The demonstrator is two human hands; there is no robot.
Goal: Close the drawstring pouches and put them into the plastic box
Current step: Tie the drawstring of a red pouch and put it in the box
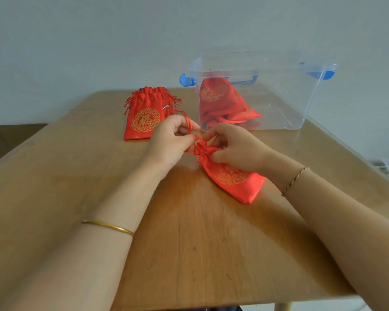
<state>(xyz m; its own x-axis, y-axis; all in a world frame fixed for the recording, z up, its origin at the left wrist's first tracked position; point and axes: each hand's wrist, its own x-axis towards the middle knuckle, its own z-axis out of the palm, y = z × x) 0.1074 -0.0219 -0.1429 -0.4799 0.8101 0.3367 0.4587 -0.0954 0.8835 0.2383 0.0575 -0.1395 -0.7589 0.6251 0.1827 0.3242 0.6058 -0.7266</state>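
A red drawstring pouch with a gold pattern [236, 180] lies on the wooden table [189, 243], its neck bunched toward the upper left. My left hand [169, 140] pinches its red drawstring [188, 124], which loops up over my fingers. My right hand [231, 147] grips the gathered neck of the same pouch. A clear plastic box with blue handles [301, 97] stands open at the back right and holds red pouches [218, 102]. A small stack of red pouches [144, 117] lies at the back left of my hands.
The table's front edge is near the bottom of the view and its right edge runs behind the box. A pale wall stands behind the table. Some small items with a cable [386, 164] sit beyond the right edge.
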